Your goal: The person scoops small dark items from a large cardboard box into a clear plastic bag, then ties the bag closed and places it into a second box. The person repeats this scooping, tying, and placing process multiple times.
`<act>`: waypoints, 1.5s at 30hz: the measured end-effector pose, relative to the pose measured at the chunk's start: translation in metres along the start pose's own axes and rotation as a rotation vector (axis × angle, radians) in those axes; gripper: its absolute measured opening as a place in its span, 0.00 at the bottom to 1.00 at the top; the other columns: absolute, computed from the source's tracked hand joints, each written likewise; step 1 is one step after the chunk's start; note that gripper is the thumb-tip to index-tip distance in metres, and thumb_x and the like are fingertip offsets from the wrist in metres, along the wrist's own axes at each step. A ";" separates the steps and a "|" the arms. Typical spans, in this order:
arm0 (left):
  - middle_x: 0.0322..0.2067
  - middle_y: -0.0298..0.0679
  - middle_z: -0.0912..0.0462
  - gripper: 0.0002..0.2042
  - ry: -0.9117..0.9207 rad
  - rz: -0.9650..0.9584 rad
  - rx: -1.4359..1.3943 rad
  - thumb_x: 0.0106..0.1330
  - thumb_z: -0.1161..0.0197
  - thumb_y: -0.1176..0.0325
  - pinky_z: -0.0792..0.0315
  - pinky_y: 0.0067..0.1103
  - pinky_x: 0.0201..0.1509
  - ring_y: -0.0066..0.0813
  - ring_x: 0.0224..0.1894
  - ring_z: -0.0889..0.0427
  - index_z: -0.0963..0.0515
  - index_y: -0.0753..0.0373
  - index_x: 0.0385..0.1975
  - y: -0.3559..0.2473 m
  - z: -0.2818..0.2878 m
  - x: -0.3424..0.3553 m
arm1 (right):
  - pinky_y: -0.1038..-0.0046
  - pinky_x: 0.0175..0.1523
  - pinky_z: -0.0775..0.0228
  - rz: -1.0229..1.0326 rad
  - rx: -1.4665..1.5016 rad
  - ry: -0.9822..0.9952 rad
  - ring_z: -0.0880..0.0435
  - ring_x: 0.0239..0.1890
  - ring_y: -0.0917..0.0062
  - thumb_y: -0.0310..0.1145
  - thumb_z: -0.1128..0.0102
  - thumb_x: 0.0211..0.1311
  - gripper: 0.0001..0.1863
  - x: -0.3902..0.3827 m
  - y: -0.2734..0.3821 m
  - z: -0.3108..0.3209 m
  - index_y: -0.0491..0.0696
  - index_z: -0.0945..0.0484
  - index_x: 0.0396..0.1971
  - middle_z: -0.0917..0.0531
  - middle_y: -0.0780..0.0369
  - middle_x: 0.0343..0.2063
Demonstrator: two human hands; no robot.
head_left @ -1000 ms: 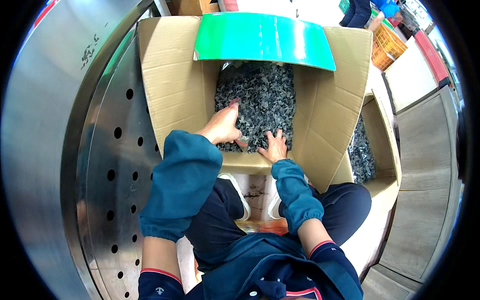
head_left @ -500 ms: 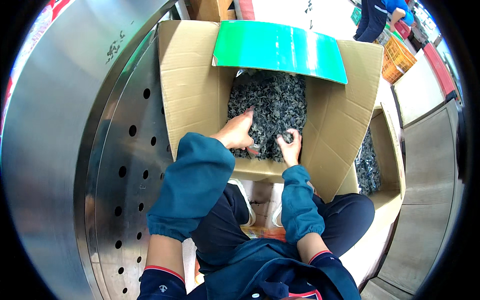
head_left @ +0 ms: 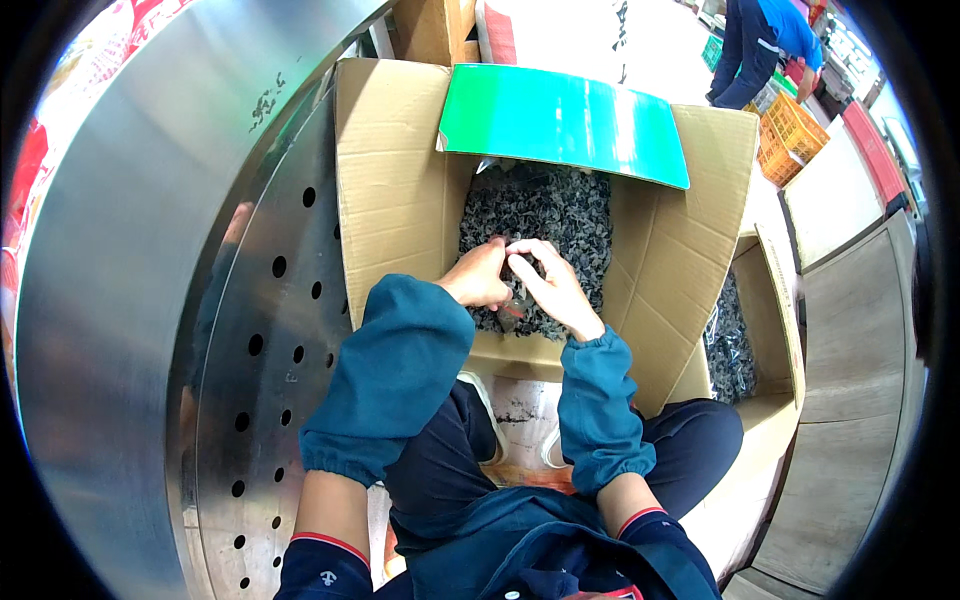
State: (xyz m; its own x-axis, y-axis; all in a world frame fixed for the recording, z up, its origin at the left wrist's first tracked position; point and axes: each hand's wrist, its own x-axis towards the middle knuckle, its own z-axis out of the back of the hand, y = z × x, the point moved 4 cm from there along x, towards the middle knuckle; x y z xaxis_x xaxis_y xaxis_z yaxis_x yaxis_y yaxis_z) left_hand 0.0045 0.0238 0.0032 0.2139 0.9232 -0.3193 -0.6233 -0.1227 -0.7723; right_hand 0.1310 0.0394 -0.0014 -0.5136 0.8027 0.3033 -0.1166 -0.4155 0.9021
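An open cardboard box [head_left: 395, 180] in front of me holds a thick layer of dark, curled, dried pieces [head_left: 575, 225] that look like dried black fungus. My left hand [head_left: 480, 275] is inside the box, closed round a small clear plastic bag [head_left: 512, 314] with a reddish strip, whose lower part shows below the fingers. Right against it, my right hand [head_left: 555, 287] is bent over the bag's upper end, thumb and fingertips drawn together. What lies between those fingertips is hidden.
A green flap [head_left: 565, 120] overhangs the box's far side. To the left stands a metal unit with a perforated panel [head_left: 265, 340]. A second box [head_left: 770, 330] with similar dark pieces is at right. Farther off, a person [head_left: 765, 45] bends near orange crates [head_left: 790, 135].
My right hand has moved left and away from me, from the dark pieces at the box's near right to my left hand. The left hand keeps its hold on the bag.
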 end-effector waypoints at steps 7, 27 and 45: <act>0.35 0.55 0.25 0.38 -0.007 0.013 0.077 0.41 0.39 0.79 0.26 0.24 0.23 0.31 0.21 0.20 0.48 0.79 0.56 0.002 -0.001 0.001 | 0.74 0.48 0.32 0.057 -0.241 0.109 0.27 0.44 0.68 0.10 0.60 0.46 0.26 -0.004 0.014 -0.002 0.46 0.32 0.47 0.31 0.55 0.46; 0.60 0.52 0.42 0.36 0.094 -0.244 -0.508 0.47 0.45 0.84 0.31 0.13 0.19 0.13 0.18 0.29 0.49 0.71 0.61 -0.015 0.015 -0.027 | 0.78 0.50 0.32 -0.444 1.458 -0.364 0.24 0.43 0.81 0.33 0.48 0.62 0.15 -0.091 -0.118 -0.032 0.50 0.32 0.49 0.23 0.67 0.42; 0.63 0.47 0.47 0.40 0.269 -0.208 -0.536 0.45 0.45 0.85 0.30 0.12 0.22 0.12 0.20 0.29 0.51 0.64 0.63 -0.031 0.006 -0.033 | 0.62 0.56 0.36 -0.680 1.575 -0.339 0.25 0.49 0.66 0.58 0.57 0.60 0.32 -0.090 -0.107 -0.047 0.48 0.33 0.53 0.24 0.58 0.48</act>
State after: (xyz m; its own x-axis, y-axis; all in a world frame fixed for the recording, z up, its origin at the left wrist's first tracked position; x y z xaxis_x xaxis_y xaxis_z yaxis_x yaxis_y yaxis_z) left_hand 0.0120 -0.0006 0.0414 0.5154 0.8319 -0.2056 -0.1000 -0.1799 -0.9786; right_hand 0.1494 -0.0084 -0.1395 -0.5188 0.7740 -0.3631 0.7534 0.6146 0.2336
